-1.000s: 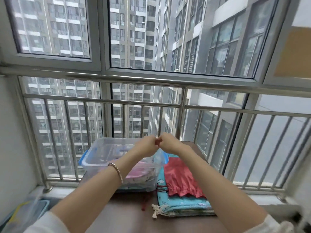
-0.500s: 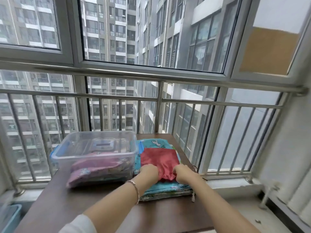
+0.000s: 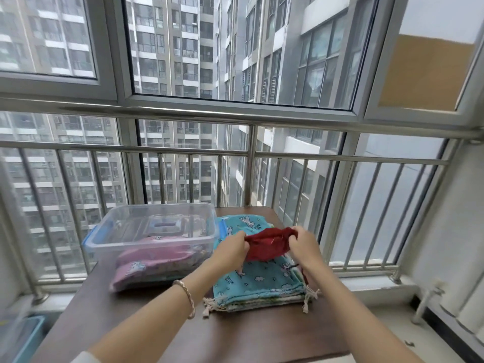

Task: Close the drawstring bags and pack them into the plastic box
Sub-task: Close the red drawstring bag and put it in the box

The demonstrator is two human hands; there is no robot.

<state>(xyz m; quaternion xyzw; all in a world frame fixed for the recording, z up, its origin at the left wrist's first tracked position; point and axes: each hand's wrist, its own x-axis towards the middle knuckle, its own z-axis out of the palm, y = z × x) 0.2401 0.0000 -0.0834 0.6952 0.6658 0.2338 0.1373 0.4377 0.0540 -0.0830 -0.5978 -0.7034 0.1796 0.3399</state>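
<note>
An enclosed balcony of a high-rise flat; grey-framed windows [image 3: 110, 93] fill the wall above a steel railing [image 3: 251, 153]; apartment towers [image 3: 167, 48] stand close outside, seen from high up; a brown bench [image 3: 262, 336] carries a clear plastic box [image 3: 183, 237] and folded drawstring bags [image 3: 259, 281], household things.

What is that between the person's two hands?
A red bag, bunched up; the left hand and right hand each grip one end, over the stack of blue bags. The head view shows it.
</note>
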